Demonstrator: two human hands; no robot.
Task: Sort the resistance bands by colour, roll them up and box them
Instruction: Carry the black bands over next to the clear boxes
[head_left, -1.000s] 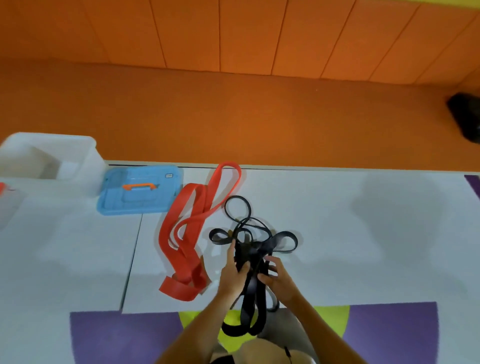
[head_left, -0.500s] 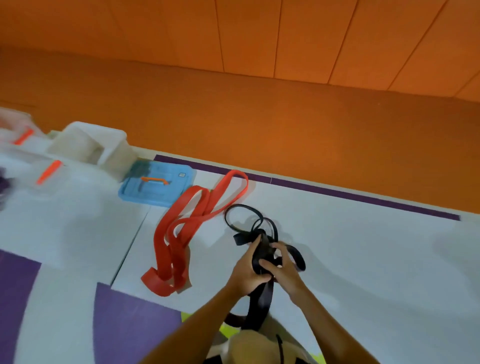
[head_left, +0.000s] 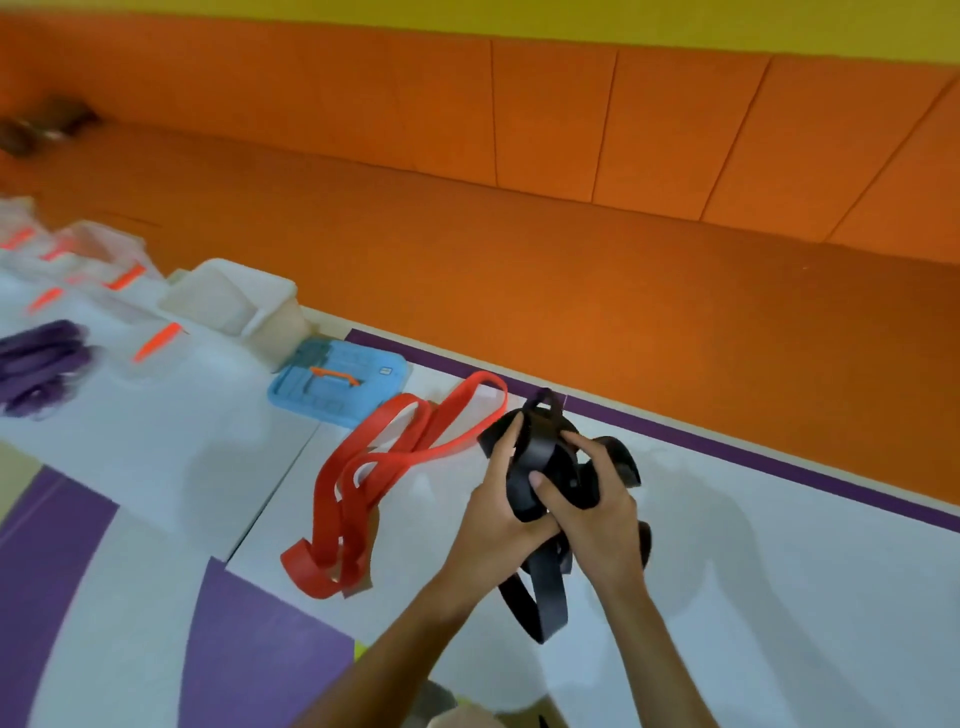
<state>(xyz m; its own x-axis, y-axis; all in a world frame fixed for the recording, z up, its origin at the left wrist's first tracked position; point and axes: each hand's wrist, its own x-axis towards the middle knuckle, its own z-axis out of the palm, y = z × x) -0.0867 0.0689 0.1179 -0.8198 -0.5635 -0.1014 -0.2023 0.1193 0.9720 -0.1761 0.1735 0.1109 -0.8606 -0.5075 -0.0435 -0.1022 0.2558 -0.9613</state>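
This looks like a padded gym or play room. Orange wall pads (head_left: 550, 114) back an orange mat (head_left: 571, 286), and white-and-purple floor mats (head_left: 779, 571) hold red bands (head_left: 332, 483) and a box (head_left: 234, 301).

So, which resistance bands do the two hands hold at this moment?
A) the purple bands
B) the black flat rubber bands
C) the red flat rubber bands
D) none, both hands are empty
B: the left hand and the right hand both grip the bundle of black flat rubber bands, while the red flat rubber bands lie untouched beside them and the purple bands lie far to the left.
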